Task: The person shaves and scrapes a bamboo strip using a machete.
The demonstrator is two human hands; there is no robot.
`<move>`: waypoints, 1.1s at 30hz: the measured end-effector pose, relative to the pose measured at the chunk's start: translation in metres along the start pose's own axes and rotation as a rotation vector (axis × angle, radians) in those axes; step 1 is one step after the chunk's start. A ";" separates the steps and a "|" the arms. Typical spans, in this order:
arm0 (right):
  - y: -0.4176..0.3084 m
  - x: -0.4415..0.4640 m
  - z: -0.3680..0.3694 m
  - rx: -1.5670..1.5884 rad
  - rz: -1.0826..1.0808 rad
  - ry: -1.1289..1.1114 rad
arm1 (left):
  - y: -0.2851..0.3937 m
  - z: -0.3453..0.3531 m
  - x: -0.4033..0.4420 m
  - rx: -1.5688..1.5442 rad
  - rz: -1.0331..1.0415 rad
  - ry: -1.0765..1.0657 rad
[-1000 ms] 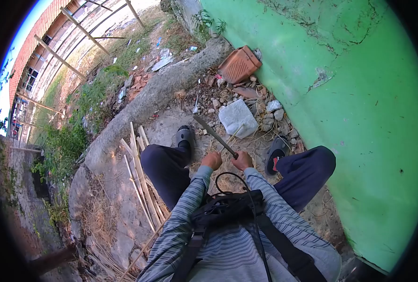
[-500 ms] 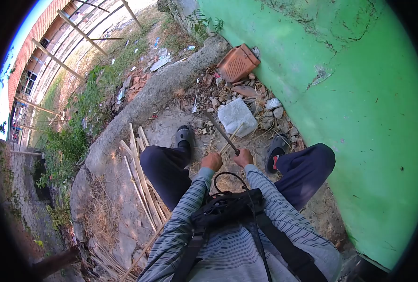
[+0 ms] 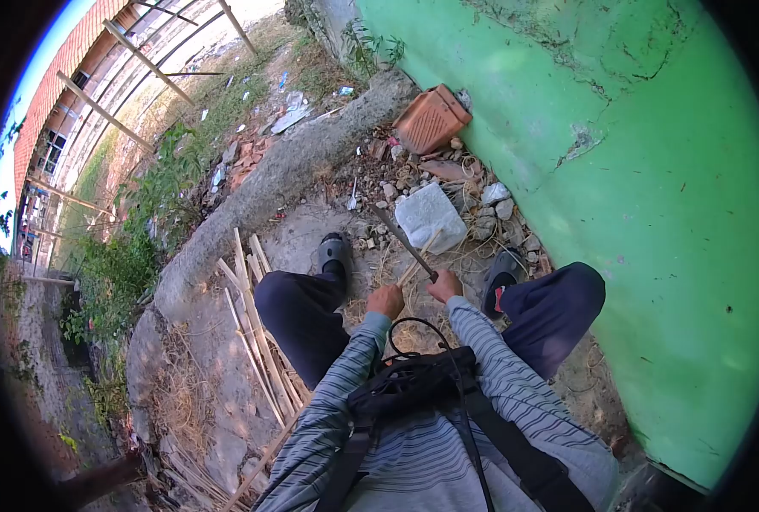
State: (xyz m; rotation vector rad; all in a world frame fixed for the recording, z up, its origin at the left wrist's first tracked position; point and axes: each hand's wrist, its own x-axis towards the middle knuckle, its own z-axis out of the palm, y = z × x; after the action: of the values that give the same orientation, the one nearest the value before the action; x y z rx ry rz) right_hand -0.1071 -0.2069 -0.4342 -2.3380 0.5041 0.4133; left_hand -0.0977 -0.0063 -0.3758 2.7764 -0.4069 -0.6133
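My right hand (image 3: 445, 287) is wrapped round the handle of a long dark blade (image 3: 403, 241), which points up and to the left. Just left of it, my left hand (image 3: 385, 301) is closed round a thin pale strip (image 3: 408, 274). The strip runs up toward a white block (image 3: 431, 218) on the ground and passes close beside the blade. Whether blade and strip touch is too small to tell. The far end of the strip lies over the block's lower edge.
Long split strips (image 3: 260, 328) lie left of my left leg. A low concrete ridge (image 3: 269, 175) curves behind them. Rubble and an orange clay piece (image 3: 431, 119) lie beside the green wall (image 3: 652, 213). A black cable (image 3: 431, 322) loops near my wrists.
The hands and the blade have shifted slightly downward and to the right. The blade's angle differs a little, and both hands keep their hold.
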 end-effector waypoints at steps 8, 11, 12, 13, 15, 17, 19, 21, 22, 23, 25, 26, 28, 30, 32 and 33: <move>0.001 -0.003 0.006 -0.059 -0.193 -0.033 | -0.001 0.003 -0.002 0.021 0.009 0.047; 0.008 0.009 0.008 -0.055 -0.114 -0.031 | 0.004 0.000 -0.007 0.062 -0.007 0.034; 0.008 0.014 0.006 -0.072 -0.034 -0.034 | 0.002 0.000 -0.006 0.062 -0.008 0.035; 0.007 0.020 0.003 -0.090 0.047 -0.035 | 0.001 0.001 -0.004 0.015 -0.006 0.056; 0.010 0.021 0.001 -0.103 0.042 0.012 | 0.000 0.005 -0.003 -0.034 0.002 0.071; 0.012 0.021 -0.004 -0.104 -0.072 -0.030 | -0.002 0.010 0.001 -0.009 0.016 0.092; 0.008 0.011 -0.006 -0.085 -0.130 -0.042 | -0.001 0.010 0.002 -0.017 0.009 0.088; 0.006 0.005 -0.001 -0.059 -0.191 -0.058 | -0.003 0.013 0.002 -0.019 -0.003 0.083; 0.006 0.007 0.003 -0.062 -0.226 -0.058 | -0.005 0.016 0.003 -0.001 -0.004 0.093; 0.005 0.009 0.006 -0.066 -0.259 -0.059 | -0.006 0.018 0.004 0.017 -0.006 0.103; 0.009 0.014 0.007 -0.059 -0.187 -0.077 | -0.007 0.023 0.002 0.020 -0.013 0.097; 0.011 0.019 0.006 -0.054 -0.118 -0.092 | -0.007 0.025 0.003 0.022 -0.020 0.096; 0.008 0.021 0.002 -0.073 -0.067 -0.049 | -0.009 0.027 0.004 0.015 -0.018 0.101; 0.005 0.025 -0.002 -0.089 0.008 -0.026 | -0.008 0.027 0.004 0.007 -0.009 0.101; 0.007 0.021 -0.007 -0.090 -0.024 -0.041 | -0.006 0.021 0.003 -0.007 0.000 0.093; 0.008 0.022 -0.008 -0.091 -0.060 -0.057 | -0.005 0.018 0.004 -0.010 0.002 0.094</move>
State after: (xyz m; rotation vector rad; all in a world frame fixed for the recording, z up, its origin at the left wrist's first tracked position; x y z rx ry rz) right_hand -0.0908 -0.2234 -0.4421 -2.4150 0.3948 0.4818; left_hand -0.1009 -0.0067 -0.3941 2.7819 -0.3847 -0.4809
